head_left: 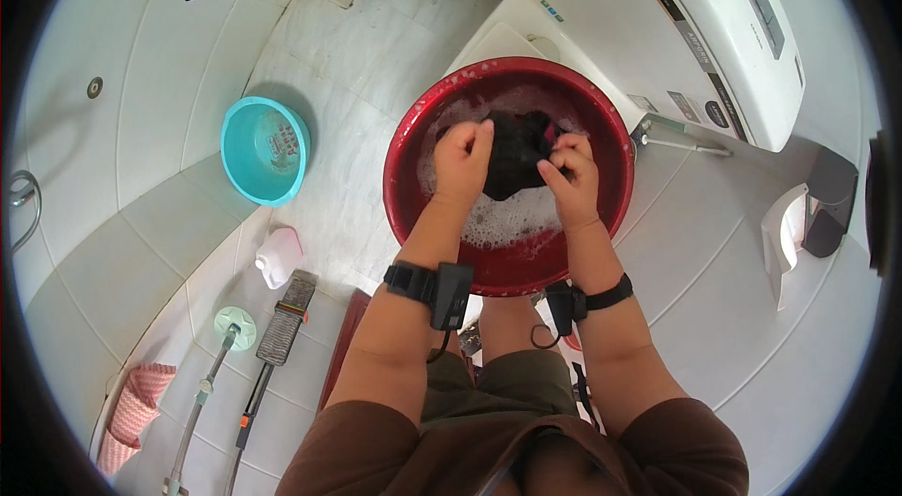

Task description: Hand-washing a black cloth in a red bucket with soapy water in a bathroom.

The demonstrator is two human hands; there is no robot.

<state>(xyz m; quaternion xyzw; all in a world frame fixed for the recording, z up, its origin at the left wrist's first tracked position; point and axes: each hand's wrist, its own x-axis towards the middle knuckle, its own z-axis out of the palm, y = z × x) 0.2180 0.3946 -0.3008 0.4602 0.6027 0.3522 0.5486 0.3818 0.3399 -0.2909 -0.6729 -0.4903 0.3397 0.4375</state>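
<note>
In the head view, you hold a black cloth (512,162) over a big red tub (398,181), above white suds (507,222). The fingers of your left hand (460,162) are curled and seem to pinch the cloth's left side. The fingers of your right hand (575,178) are bent and seem to pinch its right side, near a small pink patch (551,131).

The soap could make the cloth slick, so a loose pinch might let it slip and splash. Pulling both sides too hard could stretch it. You wear a black box (453,296) on your left arm and a black gadget (564,306) on your right, both by the near rim. If your arms dip low, they could bump it or get wet.
</note>
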